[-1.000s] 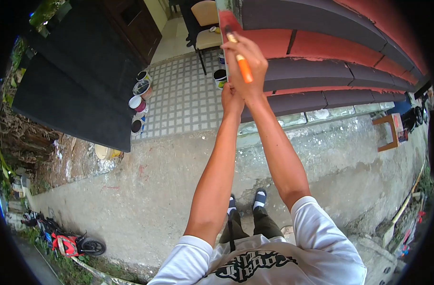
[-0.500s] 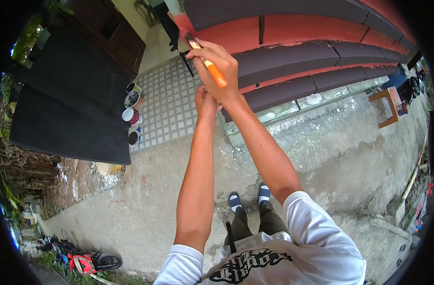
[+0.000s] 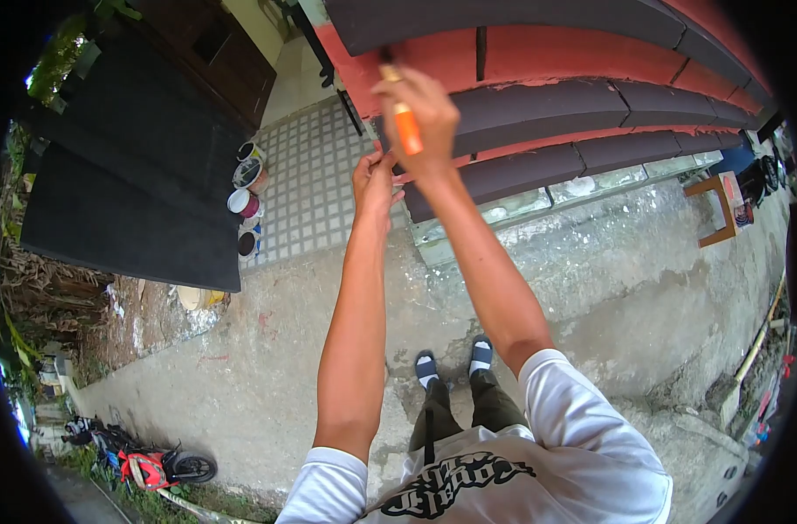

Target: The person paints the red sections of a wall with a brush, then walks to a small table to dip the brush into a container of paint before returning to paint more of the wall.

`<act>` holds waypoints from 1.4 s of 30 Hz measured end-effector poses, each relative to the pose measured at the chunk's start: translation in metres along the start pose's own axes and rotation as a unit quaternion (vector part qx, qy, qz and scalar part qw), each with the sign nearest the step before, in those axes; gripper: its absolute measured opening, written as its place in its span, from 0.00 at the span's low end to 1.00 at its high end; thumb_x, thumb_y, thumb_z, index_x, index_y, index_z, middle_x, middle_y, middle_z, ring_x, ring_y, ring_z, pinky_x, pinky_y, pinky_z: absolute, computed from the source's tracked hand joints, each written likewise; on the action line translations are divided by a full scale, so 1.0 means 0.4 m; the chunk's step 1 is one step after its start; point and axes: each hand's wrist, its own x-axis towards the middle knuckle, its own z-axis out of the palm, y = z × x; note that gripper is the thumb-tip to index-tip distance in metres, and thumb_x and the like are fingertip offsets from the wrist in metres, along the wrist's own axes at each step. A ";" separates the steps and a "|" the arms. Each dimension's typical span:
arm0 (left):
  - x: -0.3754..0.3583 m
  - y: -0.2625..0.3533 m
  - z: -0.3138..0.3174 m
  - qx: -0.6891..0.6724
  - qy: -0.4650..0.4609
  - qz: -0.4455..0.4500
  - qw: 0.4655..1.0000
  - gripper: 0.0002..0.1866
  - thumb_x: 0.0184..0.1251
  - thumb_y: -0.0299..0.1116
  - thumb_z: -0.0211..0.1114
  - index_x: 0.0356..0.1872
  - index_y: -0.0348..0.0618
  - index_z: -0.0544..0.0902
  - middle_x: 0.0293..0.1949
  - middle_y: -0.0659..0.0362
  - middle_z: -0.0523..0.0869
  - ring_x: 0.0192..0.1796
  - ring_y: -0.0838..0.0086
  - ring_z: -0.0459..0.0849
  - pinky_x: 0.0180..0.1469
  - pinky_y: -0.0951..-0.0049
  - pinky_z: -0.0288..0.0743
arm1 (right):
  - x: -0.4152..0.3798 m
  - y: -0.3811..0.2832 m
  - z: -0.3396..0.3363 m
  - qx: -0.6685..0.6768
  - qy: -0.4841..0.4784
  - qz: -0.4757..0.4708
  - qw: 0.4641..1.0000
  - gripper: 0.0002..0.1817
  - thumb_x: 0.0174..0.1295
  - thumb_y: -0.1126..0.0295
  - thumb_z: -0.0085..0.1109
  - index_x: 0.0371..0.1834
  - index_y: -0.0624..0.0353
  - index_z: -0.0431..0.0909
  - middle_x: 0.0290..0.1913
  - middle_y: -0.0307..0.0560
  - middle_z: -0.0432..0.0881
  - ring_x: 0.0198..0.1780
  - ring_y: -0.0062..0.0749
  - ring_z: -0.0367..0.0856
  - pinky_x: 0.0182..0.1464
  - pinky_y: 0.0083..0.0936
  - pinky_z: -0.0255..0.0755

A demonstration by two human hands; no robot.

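My right hand (image 3: 429, 113) is closed around a paintbrush (image 3: 407, 131) with an orange handle end; hand and brush are smeared by motion. The dark bristles are at the red band of the wall (image 3: 442, 65), just below the upper dark grey ledge (image 3: 503, 22). Lower and to the left, my left hand (image 3: 375, 183) has its fingers curled together beside the end of the dark ledges. What it holds, if anything, I cannot make out.
Several paint cans (image 3: 243, 203) stand along the edge of the tiled floor (image 3: 298, 175), beside a large black panel (image 3: 128, 175). A wooden stool (image 3: 721, 210) stands at right. A red motorcycle (image 3: 150, 467) is at lower left, on the far side of the concrete ground (image 3: 267, 375).
My right hand and the brush have moved right along the red band, away from the wall's left corner. My left hand has dropped slightly and now sits apart from the right wrist.
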 end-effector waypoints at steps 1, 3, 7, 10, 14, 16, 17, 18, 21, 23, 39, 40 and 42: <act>0.000 -0.004 -0.002 -0.013 -0.015 0.003 1.000 0.32 0.74 0.51 0.72 0.68 0.40 0.76 0.53 0.55 0.84 0.55 0.64 0.84 0.60 0.51 0.80 | -0.007 -0.030 0.014 0.050 -0.015 0.009 0.999 0.06 0.61 0.77 0.69 0.39 0.54 0.92 0.52 0.53 0.91 0.53 0.50 0.90 0.56 0.38 0.84; -0.016 0.001 0.008 -0.014 0.004 0.006 1.000 0.32 0.74 0.51 0.71 0.68 0.40 0.76 0.54 0.55 0.84 0.54 0.64 0.85 0.61 0.50 0.78 | -0.002 -0.043 0.010 0.126 -0.045 0.012 0.991 0.08 0.59 0.77 0.70 0.40 0.53 0.91 0.53 0.52 0.91 0.53 0.50 0.90 0.56 0.40 0.84; -0.026 0.021 0.009 0.026 -0.005 -0.015 1.000 0.34 0.75 0.53 0.71 0.71 0.42 0.71 0.70 0.54 0.76 0.68 0.57 0.80 0.65 0.46 0.74 | 0.039 0.048 -0.046 0.087 0.002 0.030 0.996 0.06 0.65 0.74 0.64 0.38 0.54 0.91 0.47 0.53 0.92 0.53 0.48 0.91 0.56 0.40 0.84; -0.030 0.024 0.010 0.016 -0.016 -0.014 1.000 0.34 0.76 0.52 0.70 0.72 0.42 0.70 0.70 0.53 0.76 0.67 0.57 0.80 0.65 0.46 0.74 | 0.060 0.141 -0.126 -0.001 0.089 0.031 0.996 0.06 0.65 0.74 0.64 0.38 0.55 0.91 0.49 0.55 0.92 0.55 0.51 0.90 0.57 0.40 0.83; -0.047 0.035 0.024 0.010 0.023 -0.005 1.000 0.33 0.75 0.52 0.71 0.69 0.38 0.75 0.60 0.53 0.83 0.58 0.61 0.87 0.61 0.49 0.78 | 0.039 0.147 -0.126 -0.059 0.106 0.017 0.992 0.06 0.66 0.73 0.65 0.39 0.53 0.91 0.49 0.55 0.91 0.55 0.53 0.89 0.57 0.42 0.82; -0.041 0.025 0.027 0.010 0.024 -0.001 1.000 0.32 0.76 0.52 0.70 0.68 0.39 0.75 0.58 0.54 0.84 0.57 0.64 0.87 0.60 0.49 0.79 | -0.008 0.125 -0.072 -0.061 0.047 0.012 0.997 0.05 0.66 0.72 0.66 0.40 0.51 0.91 0.49 0.53 0.90 0.55 0.52 0.89 0.56 0.44 0.82; -0.033 0.016 0.025 0.004 0.014 -0.003 1.000 0.31 0.77 0.52 0.69 0.68 0.42 0.74 0.60 0.54 0.83 0.59 0.63 0.86 0.61 0.47 0.78 | -0.021 0.073 -0.047 -0.024 0.011 0.012 1.000 0.06 0.65 0.73 0.67 0.40 0.51 0.91 0.52 0.52 0.90 0.55 0.52 0.89 0.57 0.44 0.83; -0.023 0.005 0.019 -0.002 0.006 -0.005 1.000 0.29 0.77 0.52 0.68 0.68 0.44 0.74 0.62 0.55 0.83 0.62 0.62 0.85 0.63 0.44 0.76 | -0.047 0.044 -0.016 0.013 -0.013 0.006 1.000 0.06 0.62 0.76 0.68 0.38 0.53 0.91 0.49 0.53 0.91 0.55 0.49 0.90 0.57 0.40 0.83; -0.035 0.008 0.020 -0.022 -0.037 0.033 0.999 0.25 0.79 0.52 0.65 0.67 0.50 0.74 0.60 0.59 0.84 0.65 0.63 0.84 0.66 0.40 0.75 | -0.080 -0.026 0.012 0.149 -0.089 0.040 0.984 0.08 0.60 0.76 0.70 0.40 0.53 0.92 0.55 0.54 0.91 0.56 0.48 0.90 0.58 0.38 0.83; -0.026 -0.001 0.018 -0.052 -0.010 0.022 0.998 0.26 0.78 0.50 0.68 0.63 0.43 0.76 0.56 0.58 0.85 0.54 0.69 0.87 0.58 0.52 0.80 | -0.075 -0.030 -0.004 0.156 -0.107 0.032 0.981 0.08 0.61 0.77 0.69 0.42 0.54 0.92 0.56 0.54 0.91 0.57 0.47 0.91 0.60 0.36 0.82; -0.014 0.001 0.013 -0.018 0.001 0.002 1.000 0.30 0.77 0.49 0.70 0.68 0.41 0.73 0.63 0.57 0.81 0.56 0.67 0.85 0.58 0.52 0.81 | -0.130 0.014 -0.010 0.087 -0.049 0.084 0.991 0.07 0.62 0.79 0.67 0.40 0.57 0.91 0.54 0.56 0.90 0.57 0.50 0.91 0.59 0.38 0.82; -0.014 0.003 0.014 -0.020 0.000 0.001 1.000 0.30 0.77 0.49 0.70 0.69 0.41 0.72 0.63 0.57 0.81 0.57 0.67 0.85 0.58 0.51 0.81 | -0.133 0.003 -0.009 0.133 -0.077 0.097 0.983 0.08 0.62 0.79 0.67 0.41 0.57 0.91 0.56 0.57 0.90 0.58 0.49 0.91 0.60 0.38 0.82; -0.024 0.008 0.016 -0.026 -0.003 -0.001 1.000 0.30 0.78 0.49 0.69 0.69 0.41 0.72 0.62 0.57 0.81 0.57 0.66 0.85 0.59 0.51 0.81 | -0.125 0.028 -0.038 0.131 -0.106 0.084 0.982 0.08 0.61 0.80 0.67 0.41 0.58 0.92 0.56 0.56 0.90 0.58 0.48 0.91 0.61 0.37 0.82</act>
